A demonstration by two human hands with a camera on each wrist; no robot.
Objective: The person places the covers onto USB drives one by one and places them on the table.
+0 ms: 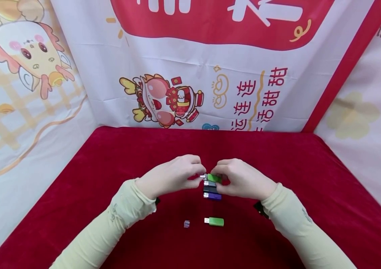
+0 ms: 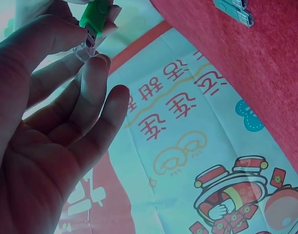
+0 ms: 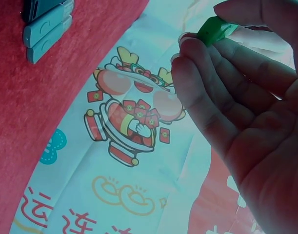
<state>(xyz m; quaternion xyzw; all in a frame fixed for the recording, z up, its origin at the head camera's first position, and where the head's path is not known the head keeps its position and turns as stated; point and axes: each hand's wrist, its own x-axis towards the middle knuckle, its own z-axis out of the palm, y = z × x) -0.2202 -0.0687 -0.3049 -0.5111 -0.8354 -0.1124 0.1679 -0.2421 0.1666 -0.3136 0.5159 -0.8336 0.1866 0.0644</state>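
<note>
In the head view my right hand [image 1: 242,180] pinches a green USB stick [image 1: 214,178] between thumb and fingers, its metal plug facing left. From the other side my left hand [image 1: 180,173] pinches a small clear cap [image 2: 82,51] at the plug end, as the left wrist view shows. The cap overlaps the plug there. Just under the held stick, a grey USB stick [image 1: 210,184], a black one [image 1: 210,189] and a purple one [image 1: 212,196] lie side by side. My right thumb is close over this row and partly hides it.
Nearer to me on the red cloth [image 1: 163,243] lie another green USB stick [image 1: 216,222] and a loose clear cap [image 1: 186,223]. A printed white backdrop [image 1: 103,74] rises behind the table's far edge, with more printed cloth at both sides.
</note>
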